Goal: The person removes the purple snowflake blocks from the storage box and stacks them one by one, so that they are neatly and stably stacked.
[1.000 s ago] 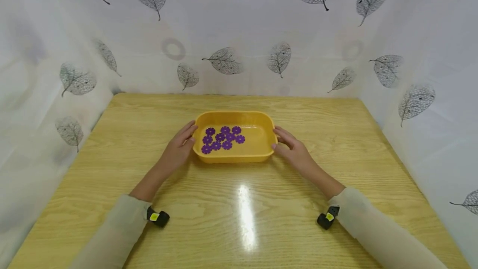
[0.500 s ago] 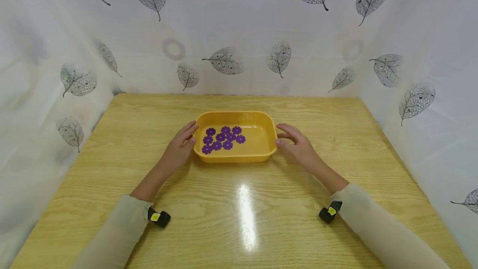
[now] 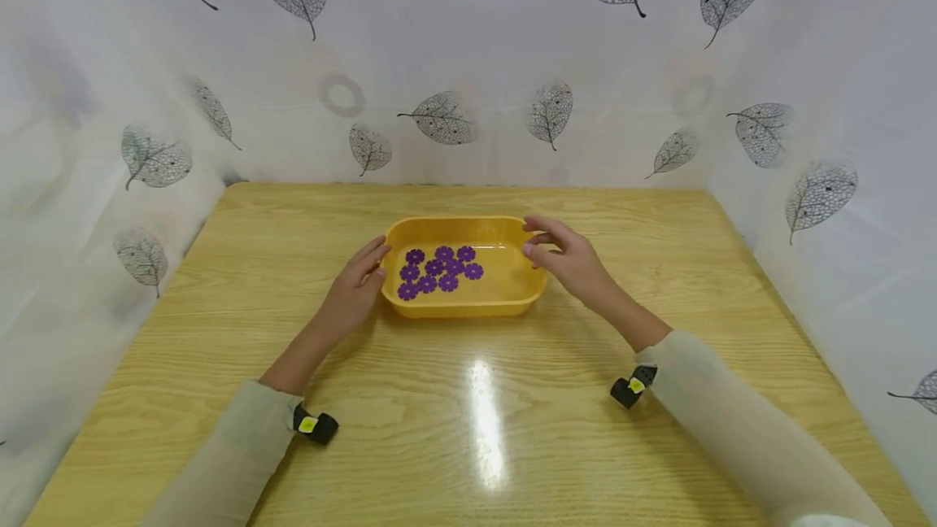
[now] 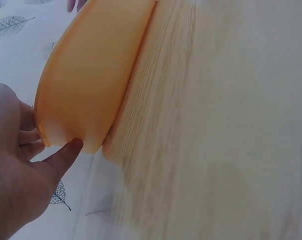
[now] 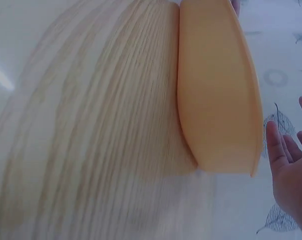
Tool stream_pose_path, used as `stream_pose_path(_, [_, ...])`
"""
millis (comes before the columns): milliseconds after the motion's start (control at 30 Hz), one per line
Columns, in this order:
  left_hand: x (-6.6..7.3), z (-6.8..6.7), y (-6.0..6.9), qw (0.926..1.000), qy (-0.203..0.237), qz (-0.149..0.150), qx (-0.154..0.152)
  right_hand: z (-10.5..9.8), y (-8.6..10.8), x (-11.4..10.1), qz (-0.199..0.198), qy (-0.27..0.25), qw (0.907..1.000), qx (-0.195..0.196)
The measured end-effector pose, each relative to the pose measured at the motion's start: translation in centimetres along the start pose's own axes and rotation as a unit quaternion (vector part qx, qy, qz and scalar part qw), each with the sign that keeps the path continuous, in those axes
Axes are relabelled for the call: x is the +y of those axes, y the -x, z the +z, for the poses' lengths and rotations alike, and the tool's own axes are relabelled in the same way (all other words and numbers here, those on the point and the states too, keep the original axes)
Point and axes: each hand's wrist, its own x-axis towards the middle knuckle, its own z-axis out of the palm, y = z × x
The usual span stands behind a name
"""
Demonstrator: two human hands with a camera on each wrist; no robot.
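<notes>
A yellow plastic tub [image 3: 505, 279] stands on the table in the head view. Several flat purple notched discs [image 3: 434, 267] lie inside it, mostly toward its left half. My left hand [image 3: 351, 285] holds the tub's left end, fingers at the rim and thumb against the outer wall; the left wrist view shows that thumb [image 4: 65, 156] on the wall. Over the right end of the tub hovers my right hand [image 3: 574, 263], its fingers loosely bent and holding nothing. In the right wrist view, the right hand [image 5: 293, 175] is apart from the tub wall [image 5: 216, 90].
The wooden table [image 3: 410, 421] stretches out around the tub, with a bright light reflection in front. White sheeting [image 3: 468, 39] printed with grey leaves hangs behind the table and along both sides.
My right hand has left the tub's right end, first shifting slightly right, then rising up and leftward over the rim. The left hand stays where it was, and the tub looks still.
</notes>
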Motion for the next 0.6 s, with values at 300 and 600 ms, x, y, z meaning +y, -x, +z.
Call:
stream_pose_path(300, [0.1, 0.0, 0.0, 1.0000, -0.002, 0.000, -0.002, 3.1, -2.3, -0.5, 0.005, 0.019, 0.9984, -0.052])
stream_pose_path(600, [0.2, 0.0, 0.0, 0.9999, -0.015, 0.001, -0.006, 4.6, -4.3, -1.2, 0.032, 0.066, 0.9945, -0.075])
